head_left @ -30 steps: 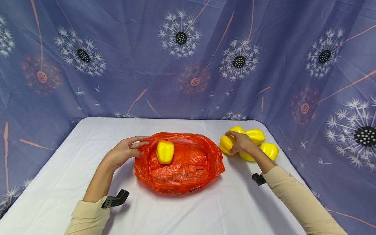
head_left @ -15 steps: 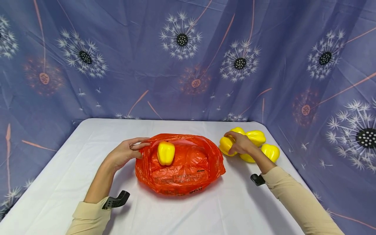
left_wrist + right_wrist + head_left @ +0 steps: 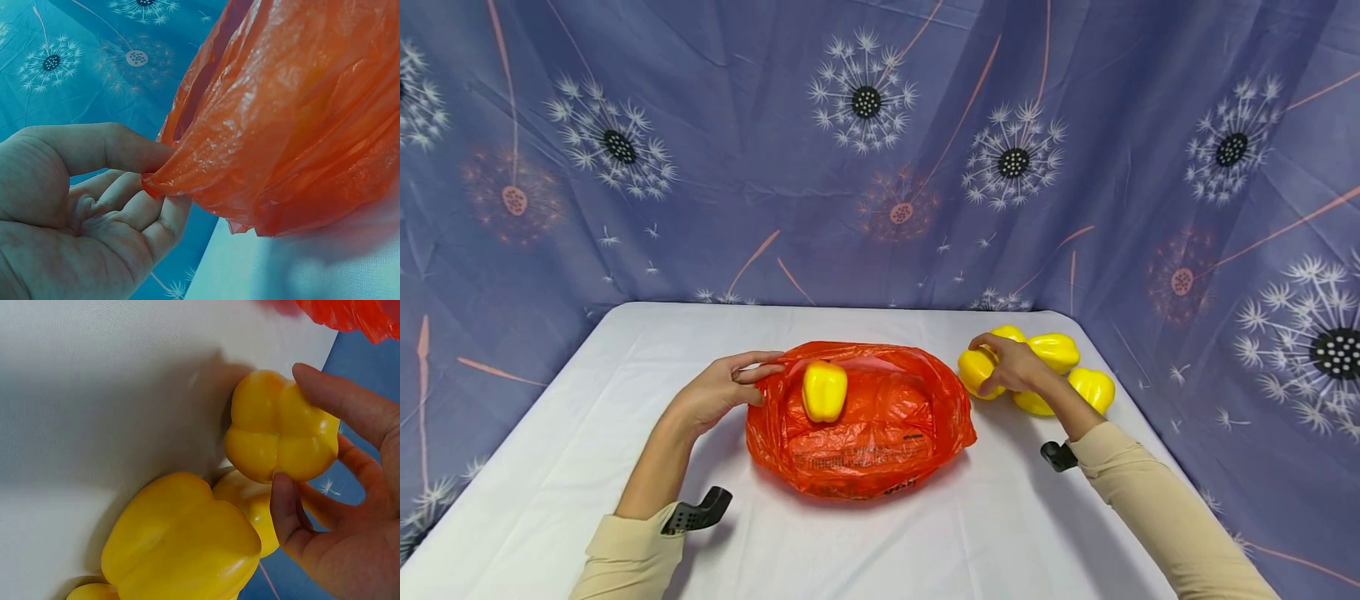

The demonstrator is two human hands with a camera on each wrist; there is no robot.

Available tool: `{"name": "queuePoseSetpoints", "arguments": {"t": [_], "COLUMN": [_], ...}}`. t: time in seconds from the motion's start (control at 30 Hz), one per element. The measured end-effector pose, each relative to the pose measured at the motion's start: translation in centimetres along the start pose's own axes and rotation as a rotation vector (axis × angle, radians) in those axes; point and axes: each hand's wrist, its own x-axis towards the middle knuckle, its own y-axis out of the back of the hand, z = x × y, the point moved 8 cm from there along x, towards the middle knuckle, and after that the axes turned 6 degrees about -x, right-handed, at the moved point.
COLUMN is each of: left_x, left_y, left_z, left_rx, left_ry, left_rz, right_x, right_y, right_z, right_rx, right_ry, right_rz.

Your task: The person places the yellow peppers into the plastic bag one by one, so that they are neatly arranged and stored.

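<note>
A red plastic bag (image 3: pixel 865 450) lies mouth-up on the table, its opening spread wide. One yellow bell pepper (image 3: pixel 824 392) is inside, toward the left. My left hand (image 3: pixel 718 392) pinches the bag's left edge; the left wrist view shows thumb and fingers on the thin red plastic (image 3: pixel 250 144). At the right, my right hand (image 3: pixel 1015 364) grips another yellow bell pepper (image 3: pixel 281 428) between thumb and fingers, at the near-left side of a group. Several more yellow peppers (image 3: pixel 181 540) lie close beside it, partly hidden by the hand and forearm in the head view.
The table has a white cloth (image 3: pixel 880 550). Behind and to the sides hangs a blue curtain (image 3: pixel 730 133) with dandelion prints. A loose pepper (image 3: pixel 1092 390) lies near the table's right edge, beside the right forearm.
The right hand and its pepper have shifted very slightly left. The left hand keeps its pinch on the bag, and the pepper inside lies as before.
</note>
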Motion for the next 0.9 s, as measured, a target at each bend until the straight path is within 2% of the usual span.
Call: {"name": "queuePoseSetpoints", "arguments": {"t": [0.37,0.57,0.9], "left_x": [-0.09,0.02,-0.08], "left_y": [0.02,0.07,0.29], "left_z": [0.11,0.03,0.07], "left_rx": [-0.001,0.011,0.001], "left_ry": [0.004,0.019,0.012], "left_rz": [0.001,0.009,0.013], "right_x": [0.13,-0.08,-0.10], "right_y": [-0.13,-0.04,-0.06], "right_z": [-0.46,-0.53,-0.28], "right_rx": [-0.015,-0.036,-0.042], "right_ry": [0.037,0.073,0.074], "right_rz": [-0.002,0.022,0.071]}}
